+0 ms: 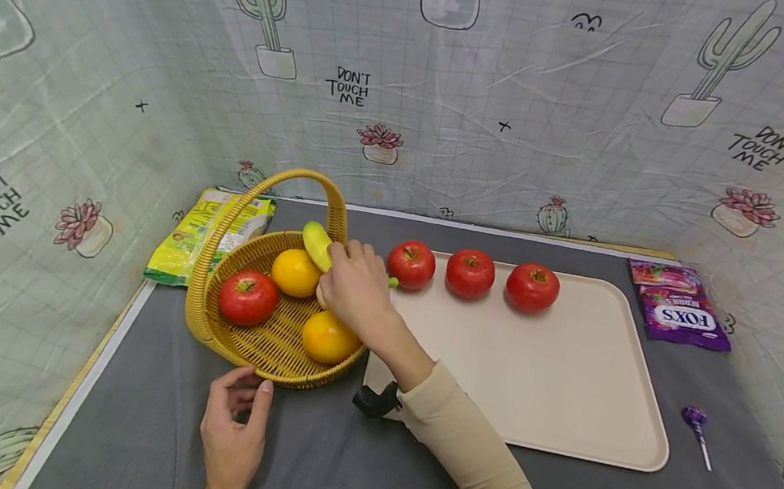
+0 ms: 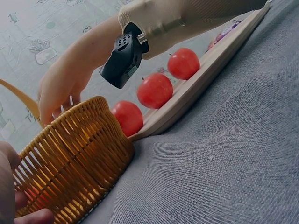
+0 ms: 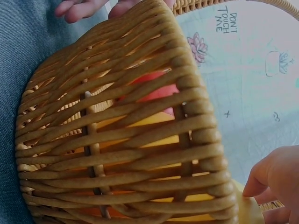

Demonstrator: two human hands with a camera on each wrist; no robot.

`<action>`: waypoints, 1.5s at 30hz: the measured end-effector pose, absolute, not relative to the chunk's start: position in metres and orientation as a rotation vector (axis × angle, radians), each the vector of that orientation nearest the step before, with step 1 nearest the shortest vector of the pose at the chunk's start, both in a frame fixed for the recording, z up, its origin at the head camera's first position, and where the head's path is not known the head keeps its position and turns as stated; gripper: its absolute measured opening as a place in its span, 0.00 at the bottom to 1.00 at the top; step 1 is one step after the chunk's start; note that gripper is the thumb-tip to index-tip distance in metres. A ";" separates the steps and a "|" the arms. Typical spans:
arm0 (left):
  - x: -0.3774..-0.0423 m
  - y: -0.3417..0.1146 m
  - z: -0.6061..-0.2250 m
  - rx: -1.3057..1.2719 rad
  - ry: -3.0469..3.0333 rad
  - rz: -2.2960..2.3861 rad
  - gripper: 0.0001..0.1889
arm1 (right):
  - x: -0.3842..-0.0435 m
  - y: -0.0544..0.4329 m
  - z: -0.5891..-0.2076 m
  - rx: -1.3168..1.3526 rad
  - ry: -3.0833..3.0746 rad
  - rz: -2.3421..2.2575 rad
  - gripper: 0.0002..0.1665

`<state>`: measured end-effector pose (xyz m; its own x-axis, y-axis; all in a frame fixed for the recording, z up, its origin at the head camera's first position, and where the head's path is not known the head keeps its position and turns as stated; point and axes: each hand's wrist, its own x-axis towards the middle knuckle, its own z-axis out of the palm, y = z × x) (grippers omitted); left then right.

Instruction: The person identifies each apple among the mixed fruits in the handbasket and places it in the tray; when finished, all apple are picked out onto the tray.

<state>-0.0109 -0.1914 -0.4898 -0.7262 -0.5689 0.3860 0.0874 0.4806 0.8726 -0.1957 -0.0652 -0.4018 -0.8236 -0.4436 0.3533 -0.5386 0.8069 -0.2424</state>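
My right hand (image 1: 357, 285) grips a yellow banana (image 1: 317, 245) over the right side of a wicker basket (image 1: 273, 377); the hand covers the banana's middle, and its green tip shows past the knuckles. In the right wrist view the fingers (image 3: 275, 186) are beside the basket rim, on something pale yellow. Inside the basket lie a red apple (image 1: 249, 298), an orange (image 1: 296, 273) and another orange (image 1: 331, 337). My left hand (image 1: 235, 425) touches the basket's front rim with loosely bent fingers; the left wrist view shows it only partly, at the edge.
A beige tray (image 1: 530, 376) lies right of the basket. Three red apples (image 1: 470, 274) line its far edge, the leftmost near its corner. A yellow-green packet (image 1: 218, 227) lies behind the basket. Beyond the tray are a purple candy bag (image 1: 680, 304) and a lollipop (image 1: 695, 419).
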 end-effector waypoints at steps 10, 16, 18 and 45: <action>-0.009 -0.184 -0.474 0.376 -2.051 -1.277 0.15 | -0.195 -0.068 -0.400 0.752 -2.709 0.573 0.21; -0.009 -0.184 -0.474 0.403 -2.062 -1.262 0.14 | -0.191 -0.075 -0.395 0.832 -2.637 0.616 0.21; -0.009 -0.184 -0.474 0.418 -2.065 -1.261 0.14 | -0.189 -0.079 -0.394 0.877 -2.606 0.620 0.22; -0.012 -0.196 -0.499 0.400 -2.074 -1.280 0.16 | -0.182 -0.124 -0.410 1.290 -2.874 0.609 0.50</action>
<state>-0.0119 -0.1959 -0.4988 -0.7359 -0.5651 0.3729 0.0803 0.4741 0.8768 -0.1816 -0.1244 -0.4100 -0.6750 -0.7319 0.0928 -0.7066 0.6052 -0.3667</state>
